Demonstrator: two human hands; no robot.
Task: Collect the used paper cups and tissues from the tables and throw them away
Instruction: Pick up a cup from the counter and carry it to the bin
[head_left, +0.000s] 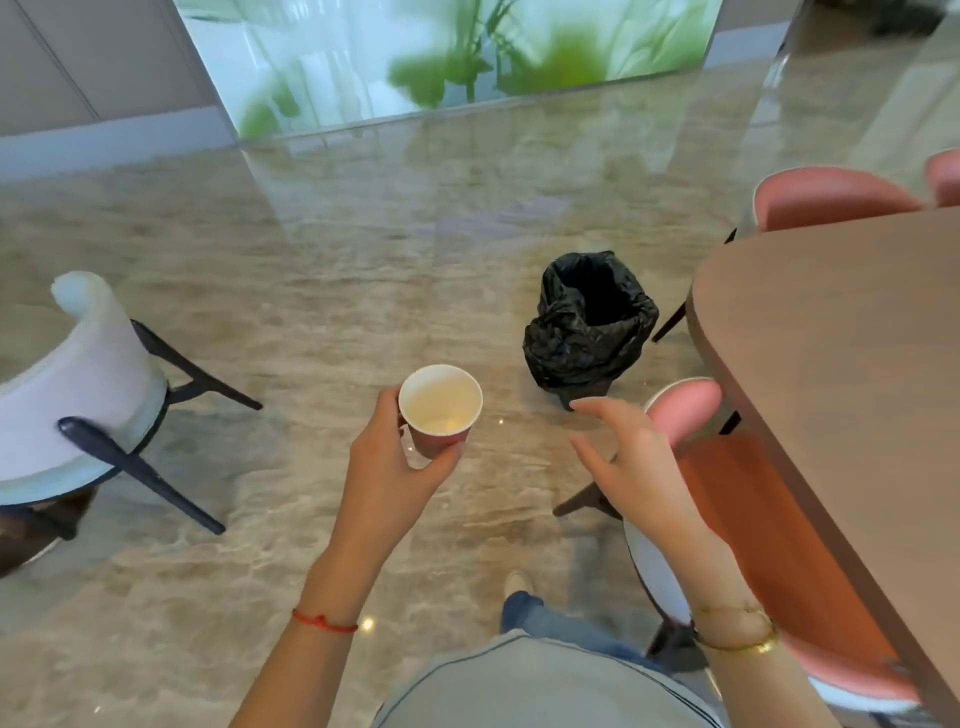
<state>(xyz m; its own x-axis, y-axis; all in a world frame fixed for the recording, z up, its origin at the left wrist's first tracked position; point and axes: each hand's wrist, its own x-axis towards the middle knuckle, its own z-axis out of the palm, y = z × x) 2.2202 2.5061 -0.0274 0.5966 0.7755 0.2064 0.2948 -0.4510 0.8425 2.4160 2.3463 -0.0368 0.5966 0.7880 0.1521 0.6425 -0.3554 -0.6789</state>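
My left hand (387, 467) grips a pink paper cup (440, 408) with a white inside, held upright over the floor. The cup looks empty. A small bin lined with a black bag (589, 325) stands on the floor ahead and to the right of the cup, its mouth open. My right hand (631, 460) hovers empty, fingers spread, just below and to the right of the bin. No tissues are in view.
A brown table (841, 332) fills the right side, with pink chairs (826, 197) around it; one pink chair (748, 519) sits right under my right arm. A white chair with dark legs (88, 384) stands at the left. Glossy marble floor (337, 260) lies between.
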